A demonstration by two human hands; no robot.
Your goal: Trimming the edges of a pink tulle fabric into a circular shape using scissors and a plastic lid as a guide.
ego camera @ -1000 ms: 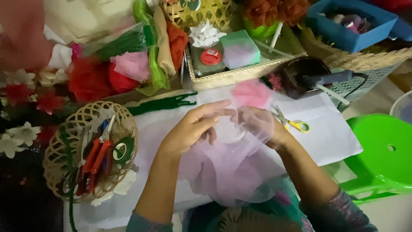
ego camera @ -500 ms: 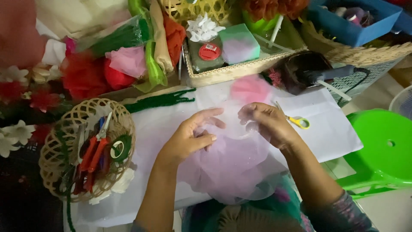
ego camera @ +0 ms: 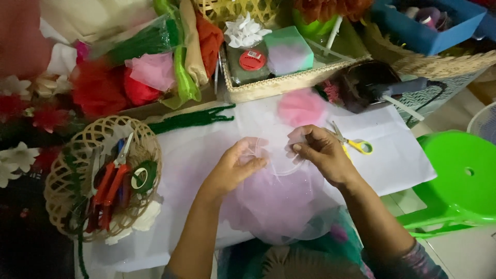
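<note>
At the far left of the frame, red and white flowers point(ego camera: 20, 155) lie at the table edge. Next to them, at lower left, a round woven basket point(ego camera: 62, 206) holds red-handled pliers point(ego camera: 106, 188), a roll of green tape point(ego camera: 142, 175) and scissors. Above it, in the upper left, there is a heap of red, pink and green fabric point(ego camera: 139, 77), and a green fuzzy wire point(ego camera: 191, 120) lies on the white paper point(ego camera: 181, 165) that covers the table. In the middle of the frame the left hand point(ego camera: 235, 168) is closed on the edge of a piece of pale pink tulle point(ego camera: 281, 206), pinching it between thumb and fingers. The tulle hangs from both hands down to the lower middle of the frame, over the paper and the lap. The right hand point(ego camera: 323, 152) is just beside the left one and pinches the upper edge of the same tulle with narrow fingertips. Above the hands a pink tuft point(ego camera: 302, 107) rests on the paper, and higher, a tray point(ego camera: 268, 85) carries a green-and-pink block point(ego camera: 289, 51). Right of the right hand, yellow-handled scissors point(ego camera: 354, 143) lie close to it. A black glue gun point(ego camera: 372, 88) is above them. At the right edge stands a green stool point(ego camera: 460, 181), and in the upper right a blue box point(ego camera: 429, 23).
</note>
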